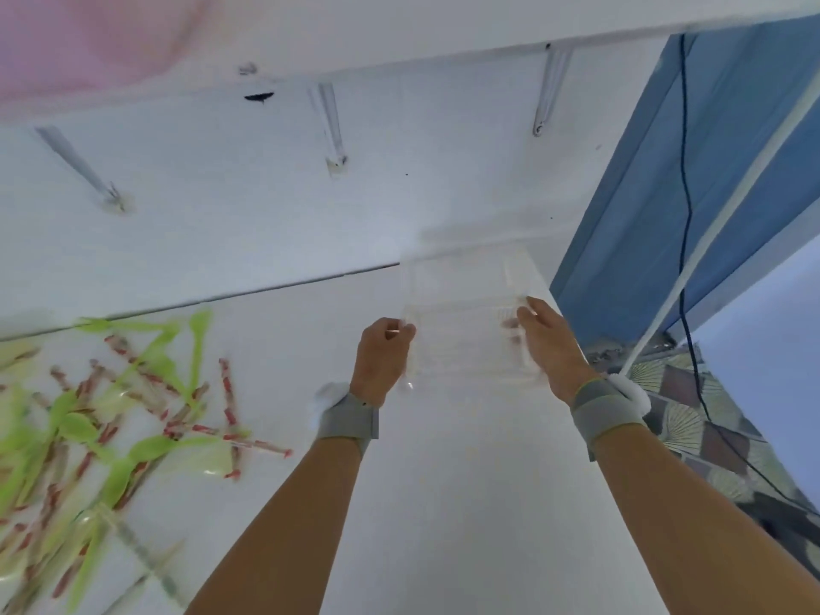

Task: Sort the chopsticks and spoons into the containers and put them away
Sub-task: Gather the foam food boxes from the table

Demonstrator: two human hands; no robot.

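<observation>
Near the middle right of the frame, a clear plastic container (466, 321) sits between both hands at the far right end of the white table (399, 503), close to its edge. The left hand (381, 359) curls its fingers round the container's left wall, thumb and fingertips pinching the rim. The right hand (552, 344) grips the right wall, thumb on the near side and fingers seen faintly through the plastic inside. The view is blurred, so whether the container rests on the table or is lifted just off it cannot be told. Each wrist wears a grey wrist strap (350, 419). In the lower left of the frame lies a loose heap of green plastic spoons (80, 426) mixed with chopsticks in red-and-white wrappers (228, 392), well apart from the hands. A blue curtain (710, 170) hangs at the upper right.
</observation>
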